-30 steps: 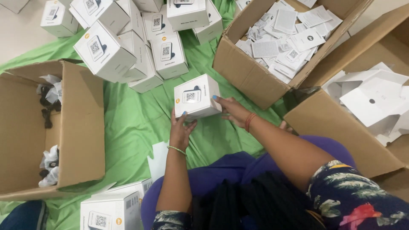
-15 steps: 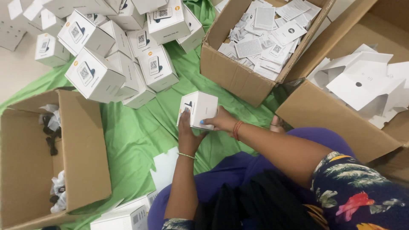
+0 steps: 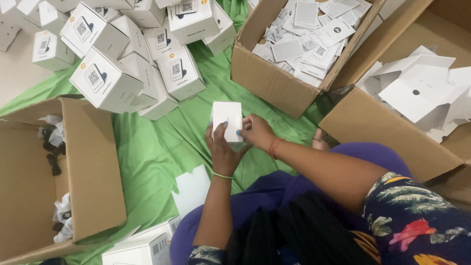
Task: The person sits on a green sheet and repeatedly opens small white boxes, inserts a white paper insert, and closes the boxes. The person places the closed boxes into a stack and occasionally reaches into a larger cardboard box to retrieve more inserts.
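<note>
**Both hands on one small white box, over the green cloth**

Head view, the only one. Person sits on the floor, looking down over their lap.

- Small white box (image 3: pixel 226 120) is held up in front of the knees, above the green cloth (image 3: pixel 147 157), a plain face turned to the camera.
- Left hand (image 3: pixel 223 149) cups it from below and behind, fingers curled up along the left edge and lower face. This reads as a supporting grip that steadies the box.
- Right hand (image 3: pixel 256 131) comes in from the right, fingertips closed on the box's lower right corner in a pinch. It seems to work an edge or flap while the other hand holds; the exact contact is hidden by the fingers.
- Pile of printed white boxes (image 3: pixel 127 73) lies tumbled on the cloth beyond the hands, within reach.
- Open carton of paper leaflets (image 3: pixel 274 86) stands ahead and to the right; a second carton (image 3: pixel 387 127) with flat white card pieces stands just beside the right arm.
- Third carton (image 3: pixel 93 167) at the left lies open, dark items in clear bags inside.
- Cartons ring the sitter, likely so each can be reached without shifting.
</note>
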